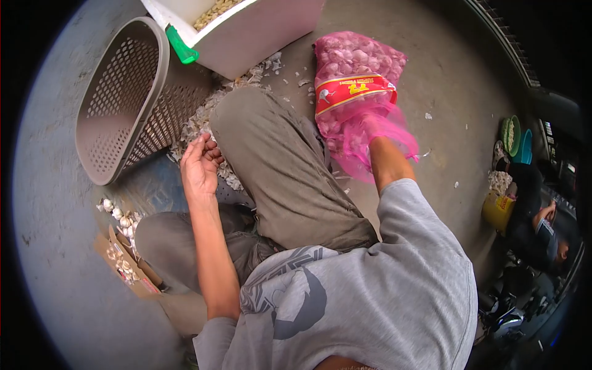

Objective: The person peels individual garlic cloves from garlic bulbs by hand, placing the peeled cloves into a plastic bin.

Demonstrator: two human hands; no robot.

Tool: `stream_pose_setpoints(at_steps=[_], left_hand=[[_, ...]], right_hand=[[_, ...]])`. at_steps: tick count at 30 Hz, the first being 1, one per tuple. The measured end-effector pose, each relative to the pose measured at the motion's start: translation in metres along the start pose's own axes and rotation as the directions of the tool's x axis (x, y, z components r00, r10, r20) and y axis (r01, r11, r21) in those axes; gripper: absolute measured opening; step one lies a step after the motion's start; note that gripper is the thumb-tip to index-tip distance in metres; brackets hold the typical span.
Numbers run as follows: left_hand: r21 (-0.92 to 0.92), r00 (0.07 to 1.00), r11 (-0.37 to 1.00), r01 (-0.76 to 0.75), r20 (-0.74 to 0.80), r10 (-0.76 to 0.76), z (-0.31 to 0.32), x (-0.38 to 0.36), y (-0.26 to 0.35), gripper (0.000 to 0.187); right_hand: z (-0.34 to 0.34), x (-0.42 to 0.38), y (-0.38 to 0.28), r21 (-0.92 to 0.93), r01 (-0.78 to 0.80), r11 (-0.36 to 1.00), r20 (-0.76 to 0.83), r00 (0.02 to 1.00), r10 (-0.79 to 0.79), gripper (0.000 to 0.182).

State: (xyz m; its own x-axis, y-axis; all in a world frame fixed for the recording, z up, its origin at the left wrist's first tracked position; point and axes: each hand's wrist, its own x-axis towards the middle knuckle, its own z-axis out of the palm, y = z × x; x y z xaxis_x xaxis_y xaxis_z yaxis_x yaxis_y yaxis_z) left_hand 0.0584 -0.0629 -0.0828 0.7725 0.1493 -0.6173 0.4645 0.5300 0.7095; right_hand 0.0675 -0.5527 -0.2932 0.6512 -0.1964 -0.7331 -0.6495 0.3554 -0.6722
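My right hand (372, 127) is inside the mouth of a pink mesh bag (354, 58) full of garlic bulbs. The netting covers the hand, and its fingers do not show clearly. A red printed label (357, 91) wraps the bag. Palm up, my left hand (200, 166) rests beside my raised knee, its fingers loosely curled and apart, with nothing visible in them. Garlic skins (203, 117) lie heaped on the floor next to it.
A perforated plastic basket (163, 98) stands tilted at left, near a white box (259, 37) of peeled cloves with a green clip (180, 44). Garlic bulbs (117, 213) and a cardboard box (132, 265) sit lower left. Another person (542, 216) sits at far right by a yellow bucket (498, 211).
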Motion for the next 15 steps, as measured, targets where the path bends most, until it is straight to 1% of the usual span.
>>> stream_pose_setpoints(at_steps=[4, 7, 11, 15], left_hand=[[-0.018, 1.0, 1.0, -0.025, 0.009, 0.025, 0.019, -0.002, -0.002, 0.019], [-0.004, 0.998, 0.998, -0.057, 0.012, 0.057, 0.025, -0.004, 0.0, 0.018], [0.06, 0.997, 0.996, -0.068, 0.051, 0.065, 0.021, -0.011, -0.001, 0.017], [0.062, 0.995, 0.995, -0.08, 0.068, 0.075, 0.01, -0.01, -0.002, 0.017]], right_hand=[[0.01, 0.0, 0.004, 0.007, 0.002, 1.0, -0.024, 1.0, -0.002, 0.011], [-0.008, -0.02, 0.015, 0.031, -0.021, 0.999, -0.009, 1.0, 0.021, 0.01], [-0.034, -0.049, 0.024, 0.069, -0.041, 0.997, -0.006, 0.999, 0.041, 0.01], [-0.039, -0.056, 0.021, 0.099, -0.019, 0.995, -0.017, 1.0, 0.021, 0.009]])
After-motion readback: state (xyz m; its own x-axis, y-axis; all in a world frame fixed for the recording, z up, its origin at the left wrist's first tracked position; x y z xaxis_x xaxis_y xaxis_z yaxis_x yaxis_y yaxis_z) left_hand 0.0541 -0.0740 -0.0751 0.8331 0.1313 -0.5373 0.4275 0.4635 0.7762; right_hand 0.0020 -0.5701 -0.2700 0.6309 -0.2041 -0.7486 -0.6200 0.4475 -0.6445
